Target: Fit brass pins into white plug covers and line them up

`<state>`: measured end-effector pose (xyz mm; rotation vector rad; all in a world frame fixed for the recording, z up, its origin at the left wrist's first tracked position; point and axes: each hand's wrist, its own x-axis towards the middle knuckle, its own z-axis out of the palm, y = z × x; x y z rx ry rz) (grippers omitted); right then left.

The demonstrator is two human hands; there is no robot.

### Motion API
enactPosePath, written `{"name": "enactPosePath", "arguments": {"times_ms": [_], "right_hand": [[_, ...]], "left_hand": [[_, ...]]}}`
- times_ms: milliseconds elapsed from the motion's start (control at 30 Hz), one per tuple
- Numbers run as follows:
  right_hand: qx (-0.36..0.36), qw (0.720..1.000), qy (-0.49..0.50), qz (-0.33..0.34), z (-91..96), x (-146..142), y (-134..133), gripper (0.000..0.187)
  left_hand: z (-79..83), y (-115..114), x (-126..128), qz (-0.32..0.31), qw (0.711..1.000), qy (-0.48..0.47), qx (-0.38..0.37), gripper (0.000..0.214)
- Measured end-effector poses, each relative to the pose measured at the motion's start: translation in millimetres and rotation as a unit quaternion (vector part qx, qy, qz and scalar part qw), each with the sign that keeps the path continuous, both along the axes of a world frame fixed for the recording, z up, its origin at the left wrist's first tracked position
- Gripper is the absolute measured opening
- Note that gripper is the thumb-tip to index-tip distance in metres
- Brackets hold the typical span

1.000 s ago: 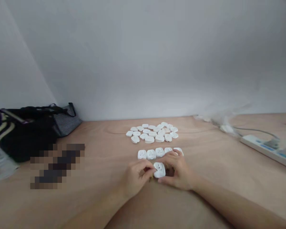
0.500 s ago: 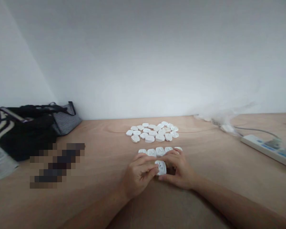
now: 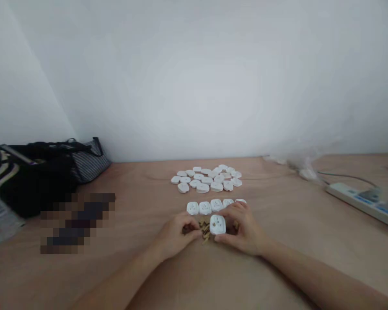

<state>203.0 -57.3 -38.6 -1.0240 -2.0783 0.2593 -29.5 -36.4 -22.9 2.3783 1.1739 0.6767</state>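
Observation:
My right hand (image 3: 242, 228) holds a white plug housing (image 3: 218, 228) by its edge between thumb and fingers, its inner side facing me. A small brass-coloured spot shows at the left in this housing. To its left lies a small pile of brass pieces (image 3: 205, 236), partly hidden behind the housing. At the pile's left edge is my left hand (image 3: 177, 234), thumb and forefinger curled nearly together; whatever is between the tips is too small to make out. Just beyond my hands stands a row of several similar white housings (image 3: 204, 208), the rightmost partly covered by my right fingers.
Farther back lies a cluster of white plug parts (image 3: 202, 188). A white power strip (image 3: 352, 196) with a grey cable and clear plastic wrap (image 3: 305, 165) are on the right. Black bag (image 3: 48, 181) and striped pouch (image 3: 89, 161) stand at left, near a blurred-out patch.
My left hand has moved from the housing leftward and down to the brass pieces, uncovering them and the row's left end. A brass spot now shows in the housing. My right hand has barely moved.

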Motion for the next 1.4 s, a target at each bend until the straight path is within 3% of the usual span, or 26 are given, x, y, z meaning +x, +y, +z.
{"name": "enactPosePath", "arguments": {"times_ms": [167, 300, 567, 800, 1067, 1267, 1400], "right_hand": [[-0.007, 1.0, -0.01, 0.008, 2.2, 0.1, -0.4, 0.043], [-0.016, 0.999, -0.024, 0.031, 6.5, -0.2, -2.6, 0.044], [-0.026, 0.996, -0.026, 0.085, 13.7, -1.1, -4.8, 0.048], [-0.024, 0.995, -0.03, 0.097, 13.0, -1.1, -4.8, 0.049], [-0.018, 0.995, -0.028, 0.098, 11.4, -1.4, -4.7, 0.05], [-0.002, 0.996, -0.02, 0.092, 6.4, -0.5, -2.5, 0.053], [0.0, 0.997, -0.001, 0.083, 3.9, -0.7, -1.9, 0.049]], "left_hand": [[5.5, -0.2, -0.7, 0.02, 0.999, -0.006, 0.043, 0.013], [11.5, -5.3, 1.2, 0.052, 0.995, -0.067, 0.06, 0.012], [7.4, -16.2, 18.9, -0.004, 0.982, -0.171, 0.084, 0.008], [3.4, -16.4, 23.1, -0.03, 0.982, -0.17, 0.079, 0.007], [4.8, -17.5, 26.7, -0.055, 0.978, -0.158, 0.125, 0.01], [-0.2, -15.3, 28.5, -0.077, 0.964, -0.169, 0.19, 0.016], [-2.5, -13.6, 27.4, -0.093, 0.959, -0.124, 0.239, 0.027]]}}
